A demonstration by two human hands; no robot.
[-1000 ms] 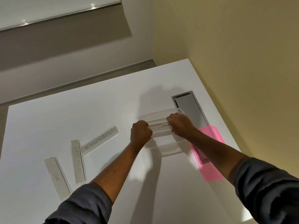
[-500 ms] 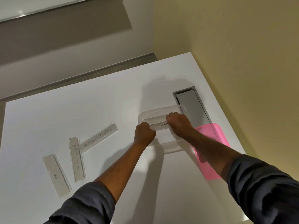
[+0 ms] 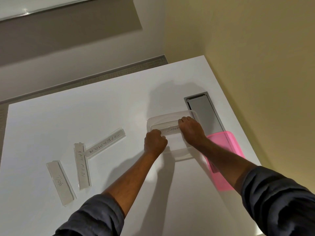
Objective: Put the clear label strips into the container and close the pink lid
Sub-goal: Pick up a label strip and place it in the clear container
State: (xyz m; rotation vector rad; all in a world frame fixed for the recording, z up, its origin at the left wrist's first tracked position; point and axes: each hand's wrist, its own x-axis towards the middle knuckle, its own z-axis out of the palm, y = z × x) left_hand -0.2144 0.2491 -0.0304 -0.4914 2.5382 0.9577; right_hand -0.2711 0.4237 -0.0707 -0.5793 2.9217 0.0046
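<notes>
A clear plastic container (image 3: pixel 154 120) stands open on the white table (image 3: pixel 102 108). Over its opening lies a clear label strip marked ELEPHANT (image 3: pixel 171 130); my left hand (image 3: pixel 155 141) grips its left end and my right hand (image 3: pixel 190 129) grips its right end. The pink lid (image 3: pixel 226 150) lies flat on the table just right of the container, partly under my right forearm. Three more clear strips lie to the left: SUPERMAN (image 3: pixel 106 143), BATMAN (image 3: pixel 81 165) and DOG (image 3: pixel 59 181).
A grey metal cable hatch (image 3: pixel 204 109) is set into the table behind the container, near the right edge. A beige wall (image 3: pixel 255 65) runs along the table's right side. The table's far edge meets grey floor (image 3: pixel 119 70).
Both hands have stayed on the ELEPHANT strip over the container and shifted only slightly. The view has tilted a little; the loose strips and the lid have not moved.
</notes>
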